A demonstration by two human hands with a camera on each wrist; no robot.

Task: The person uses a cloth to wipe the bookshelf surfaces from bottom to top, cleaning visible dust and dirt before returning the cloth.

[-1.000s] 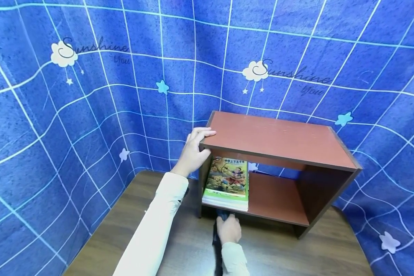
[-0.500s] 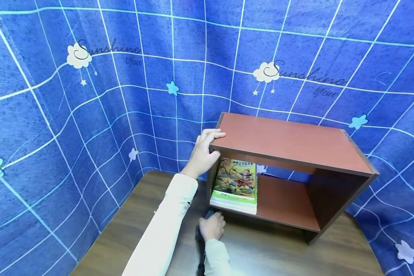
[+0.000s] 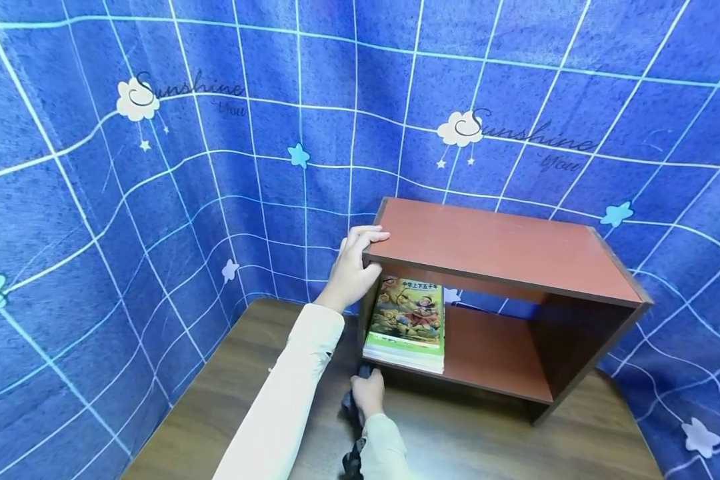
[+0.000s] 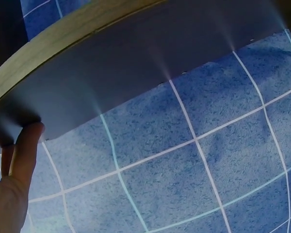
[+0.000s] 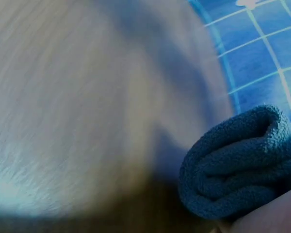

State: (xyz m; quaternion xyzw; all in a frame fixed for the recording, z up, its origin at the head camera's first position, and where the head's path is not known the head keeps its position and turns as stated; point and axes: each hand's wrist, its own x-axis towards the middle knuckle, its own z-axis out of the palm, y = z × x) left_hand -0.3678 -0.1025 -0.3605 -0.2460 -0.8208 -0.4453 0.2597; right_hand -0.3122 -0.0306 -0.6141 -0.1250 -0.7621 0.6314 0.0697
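Note:
My left hand [image 3: 349,272] grips the top left corner of a small red-brown shelf [image 3: 492,250], fingers over the top board and thumb at the front edge. The left wrist view shows fingers [image 4: 26,150] against the dark side panel [image 4: 136,63]. Low at the front left of the shelf, my right hand [image 3: 369,392] holds a folded dark blue-green towel [image 5: 233,165] close over the table. In the head view most of this towel is hidden by the hand and the shelf. On the lower board, at the left, lies a stack of books [image 3: 407,317] with an illustrated cover.
The shelf stands on a brown wooden table [image 3: 300,427] with a rounded far edge. Behind and to the left hangs a blue checked curtain [image 3: 216,173] with clouds and stars. The lower board [image 3: 492,347] is bare right of the books.
My right hand has moved left with the towel, from under the front of the books to the shelf's left end. The left hand keeps its grip on the corner.

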